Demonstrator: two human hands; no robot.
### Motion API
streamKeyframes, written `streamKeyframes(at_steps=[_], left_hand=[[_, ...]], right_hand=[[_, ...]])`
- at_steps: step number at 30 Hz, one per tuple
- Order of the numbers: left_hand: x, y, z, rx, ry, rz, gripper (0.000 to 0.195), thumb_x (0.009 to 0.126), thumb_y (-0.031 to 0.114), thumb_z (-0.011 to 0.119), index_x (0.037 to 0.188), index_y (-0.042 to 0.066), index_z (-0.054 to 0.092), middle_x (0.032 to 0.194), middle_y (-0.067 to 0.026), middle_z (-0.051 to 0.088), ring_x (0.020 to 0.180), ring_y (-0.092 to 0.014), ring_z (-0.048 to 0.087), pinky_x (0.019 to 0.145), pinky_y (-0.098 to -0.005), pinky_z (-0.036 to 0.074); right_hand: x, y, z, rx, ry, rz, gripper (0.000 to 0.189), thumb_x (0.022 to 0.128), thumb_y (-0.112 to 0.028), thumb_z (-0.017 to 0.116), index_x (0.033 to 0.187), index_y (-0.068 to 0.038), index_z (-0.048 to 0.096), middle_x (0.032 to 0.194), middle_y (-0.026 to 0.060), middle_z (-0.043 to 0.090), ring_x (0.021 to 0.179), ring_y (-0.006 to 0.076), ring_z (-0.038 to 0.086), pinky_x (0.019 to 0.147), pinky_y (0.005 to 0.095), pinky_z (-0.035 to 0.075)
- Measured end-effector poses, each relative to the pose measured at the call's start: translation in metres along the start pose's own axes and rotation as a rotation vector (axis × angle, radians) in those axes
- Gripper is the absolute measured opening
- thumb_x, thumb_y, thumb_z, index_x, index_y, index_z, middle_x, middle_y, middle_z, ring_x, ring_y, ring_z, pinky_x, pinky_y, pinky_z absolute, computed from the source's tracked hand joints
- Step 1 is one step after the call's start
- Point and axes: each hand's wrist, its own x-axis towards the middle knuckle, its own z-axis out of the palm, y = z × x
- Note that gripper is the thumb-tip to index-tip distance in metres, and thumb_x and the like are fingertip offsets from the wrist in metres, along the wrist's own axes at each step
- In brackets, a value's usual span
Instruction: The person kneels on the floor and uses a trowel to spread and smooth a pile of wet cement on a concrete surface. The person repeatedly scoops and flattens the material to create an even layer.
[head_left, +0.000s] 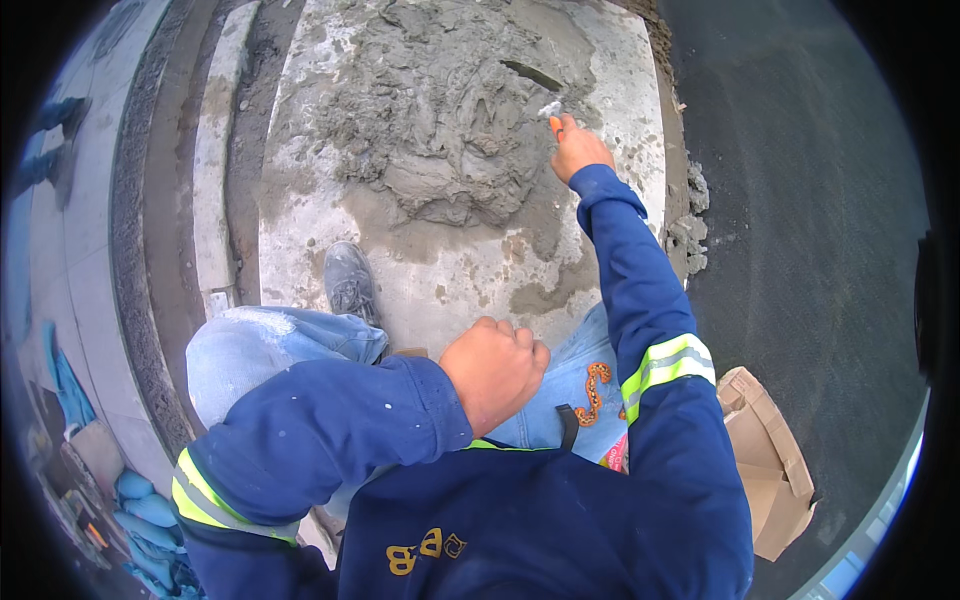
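Note:
My right hand (583, 148) grips the orange handle of a trowel (531, 76), stretched out in front of me. The trowel's dark, narrow-looking blade is tilted at the right side of a heap of wet grey mortar (450, 142). That heap is spread, lumpy and ridged, over a pale, stained board or slab (484, 285). Close to my body, over my lap, my left hand (496, 375) is curled into a fist, its back towards me. Nothing shows in it, though the palm side is hidden.
My shoe (350, 281) rests on the slab's left part. A long concrete kerb piece (217, 157) runs along the left. Mortar lumps (687, 232) lie by the dark asphalt (795, 187). Torn cardboard (765, 465) is at right, blue bags (146, 525) lower left, another person's legs (56, 135) far left.

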Motion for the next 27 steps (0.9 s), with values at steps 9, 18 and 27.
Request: streamKeyframes(at_steps=[9, 18, 27], left_hand=[[0.016, -0.007, 0.001, 0.031, -0.05, 0.007, 0.024, 0.081, 0.015, 0.061, 0.1, 0.002, 0.061, 0.085, -0.0092, 0.063, 0.079, -0.024, 0.066, 0.07, -0.0343, 0.051], [-0.004, -0.002, -0.015, 0.009, 0.015, 0.006, 0.021, 0.081, 0.015, 0.06, 0.099, 0.003, 0.06, 0.086, -0.0084, 0.062, 0.081, -0.024, 0.065, 0.071, -0.0346, 0.051], [0.008, -0.017, 0.012, -0.057, -0.059, 0.02, 0.021, 0.082, 0.014, 0.059, 0.1, 0.003, 0.061, 0.088, -0.0118, 0.064, 0.084, -0.026, 0.067, 0.073, -0.037, 0.053]], right_hand=[[-0.041, -0.032, 0.056, -0.285, -0.19, -0.29, 0.044, 0.097, -0.014, 0.045, 0.141, -0.013, 0.043, 0.103, 0.0187, 0.068, 0.092, 0.0368, 0.07, 0.077, 0.0446, 0.058], [0.007, 0.049, -0.036, -0.242, -0.138, 0.036, 0.035, 0.094, -0.016, 0.051, 0.129, -0.012, 0.053, 0.11, 0.0182, 0.069, 0.103, 0.0355, 0.067, 0.087, 0.0486, 0.053], [-0.093, -0.009, 0.08, -0.15, -0.225, -0.17, 0.045, 0.095, -0.02, 0.049, 0.138, -0.009, 0.044, 0.1, 0.0239, 0.068, 0.098, 0.0392, 0.068, 0.084, 0.0484, 0.054]])
